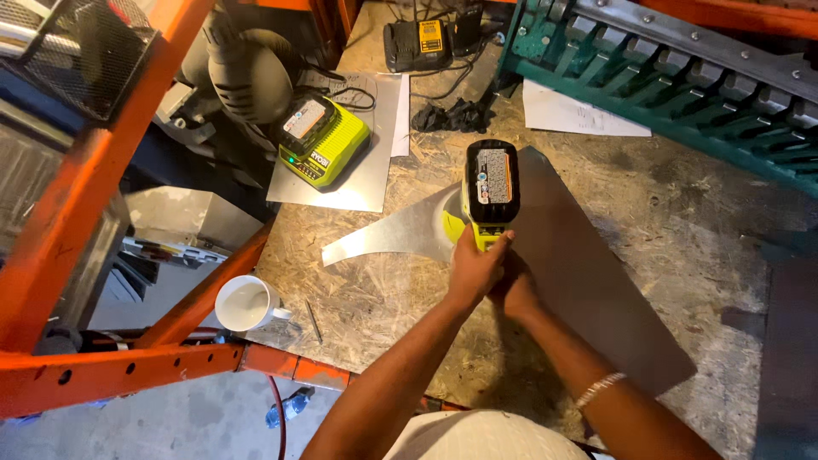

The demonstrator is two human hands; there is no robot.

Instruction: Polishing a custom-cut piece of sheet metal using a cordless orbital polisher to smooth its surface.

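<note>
The left hand (475, 271) wraps the handle of a lime-green cordless power tool (487, 192), hiding its working end. The right hand (515, 291) sits mostly hidden behind; its grip cannot be told. The tool stands on a grey metal sheet (588, 273) mid-bench (682, 196), battery upward.

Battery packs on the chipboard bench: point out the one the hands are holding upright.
It is the black-and-lime battery pack on the tool gripped by both hands, left hand and right hand, over the grey metal sheet. The others sit in chargers: lime charger, black charger.
</note>
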